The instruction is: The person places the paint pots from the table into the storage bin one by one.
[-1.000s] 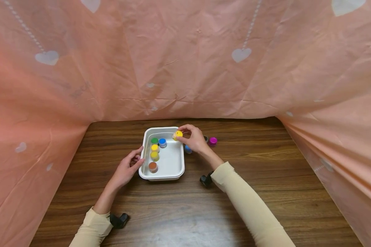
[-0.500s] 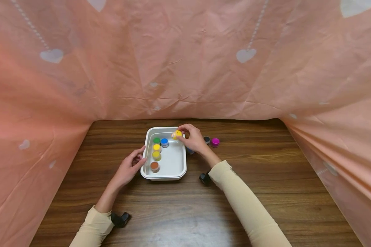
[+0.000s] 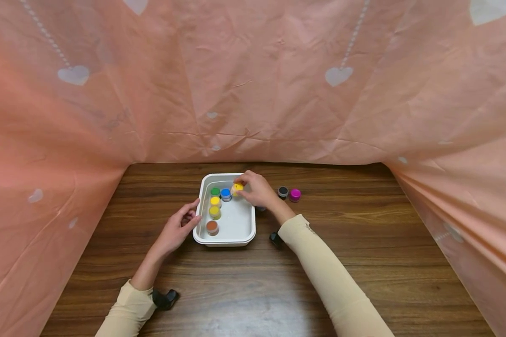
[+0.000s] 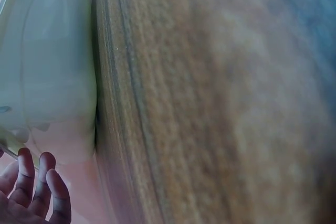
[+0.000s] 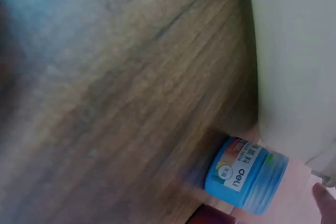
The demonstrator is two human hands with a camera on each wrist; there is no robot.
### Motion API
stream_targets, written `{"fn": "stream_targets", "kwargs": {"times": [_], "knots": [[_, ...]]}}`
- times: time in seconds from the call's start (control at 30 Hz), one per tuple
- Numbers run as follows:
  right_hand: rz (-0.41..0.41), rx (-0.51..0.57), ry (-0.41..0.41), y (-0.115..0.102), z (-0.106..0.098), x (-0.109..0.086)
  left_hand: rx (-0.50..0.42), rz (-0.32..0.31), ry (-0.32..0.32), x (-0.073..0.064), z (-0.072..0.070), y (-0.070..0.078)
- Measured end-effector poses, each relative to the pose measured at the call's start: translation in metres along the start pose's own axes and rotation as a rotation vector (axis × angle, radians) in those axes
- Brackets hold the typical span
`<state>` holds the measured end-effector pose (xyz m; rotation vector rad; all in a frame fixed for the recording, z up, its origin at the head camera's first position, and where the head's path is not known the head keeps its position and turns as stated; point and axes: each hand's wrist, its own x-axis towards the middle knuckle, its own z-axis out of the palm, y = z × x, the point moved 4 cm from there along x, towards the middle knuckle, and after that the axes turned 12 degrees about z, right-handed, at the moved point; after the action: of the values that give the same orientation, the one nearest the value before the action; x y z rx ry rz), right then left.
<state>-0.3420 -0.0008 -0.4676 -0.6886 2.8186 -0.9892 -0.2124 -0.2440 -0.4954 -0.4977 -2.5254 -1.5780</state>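
A white tray stands upright on the wooden table. My right hand pinches a yellow-lidded paint jar between thumb and fingers, low inside the tray's far right part. Just left of it are a blue-lidded jar and a green-lidded one. Down the tray's left side come two yellow jars and a brown-lidded jar. At the left rim, my left hand touches the tray with thumb and index finger, its other fingers loosely bent. The left wrist view shows those fingers beside the rim.
Right of the tray stand a black-lidded jar and a magenta jar. A blue paint jar lies close to the tray's outer wall, mostly covered by my right hand in the head view. Pink heart-patterned sheeting encloses the table.
My right hand has carried the yellow-lidded jar left and down into the tray, toward the blue-lidded jar. My left hand has stayed at the left rim. The head view has shifted slightly.
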Motion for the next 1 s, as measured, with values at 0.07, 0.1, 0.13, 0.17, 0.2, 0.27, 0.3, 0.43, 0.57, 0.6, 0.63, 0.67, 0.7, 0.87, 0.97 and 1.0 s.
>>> {"fn": "stream_targets", "kwargs": {"times": [0.07, 0.1, 0.13, 0.17, 0.2, 0.27, 0.3, 0.43, 0.57, 0.6, 0.63, 0.67, 0.7, 0.87, 0.97, 1.0], "knots": [[0.002, -0.045, -0.019, -0.002, 0.001, 0.002, 0.002, -0.001, -0.003, 0.0, 0.0, 0.0], [0.004, -0.067, -0.027, -0.003, 0.002, 0.003, 0.001, -0.001, -0.004, 0.0, 0.0, 0.0], [0.006, -0.086, -0.034, -0.005, 0.002, 0.004, 0.002, 0.0, -0.006, 0.0, 0.0, 0.0], [0.008, -0.1, -0.04, -0.006, 0.002, 0.005, 0.001, 0.001, -0.006, 0.0, 0.0, 0.0], [0.012, -0.112, -0.046, -0.007, 0.002, 0.005, -0.001, 0.003, -0.006, 0.0, 0.0, 0.001], [0.019, -0.135, -0.054, -0.009, 0.001, 0.006, -0.006, 0.005, -0.006, 0.0, 0.0, 0.002], [0.024, -0.143, -0.058, -0.01, 0.001, 0.007, -0.007, 0.005, -0.007, 0.0, 0.0, 0.002], [0.036, -0.167, -0.066, -0.012, 0.002, 0.008, -0.006, 0.003, -0.008, 0.0, 0.0, 0.001], [0.045, -0.195, -0.075, -0.013, 0.005, 0.01, -0.005, 0.002, -0.008, 0.0, 0.0, -0.002], [0.05, -0.202, -0.079, -0.014, 0.006, 0.01, -0.006, 0.002, -0.008, 0.0, 0.0, -0.002], [0.054, -0.209, -0.083, -0.015, 0.006, 0.011, -0.005, 0.002, -0.008, 0.0, 0.0, -0.002], [0.061, -0.216, -0.086, -0.015, 0.007, 0.011, -0.005, 0.002, -0.008, 0.0, 0.0, -0.002], [0.069, -0.219, -0.091, -0.015, 0.007, 0.012, -0.007, 0.003, -0.008, -0.001, 0.0, -0.002], [0.1, -0.233, -0.106, -0.017, 0.009, 0.013, -0.011, -0.003, -0.011, -0.001, 0.0, -0.001], [0.104, -0.235, -0.107, -0.017, 0.01, 0.013, -0.011, -0.008, -0.015, -0.001, 0.0, -0.001], [0.106, -0.235, -0.108, -0.016, 0.011, 0.014, -0.011, -0.008, -0.016, -0.001, 0.0, -0.001]]}}
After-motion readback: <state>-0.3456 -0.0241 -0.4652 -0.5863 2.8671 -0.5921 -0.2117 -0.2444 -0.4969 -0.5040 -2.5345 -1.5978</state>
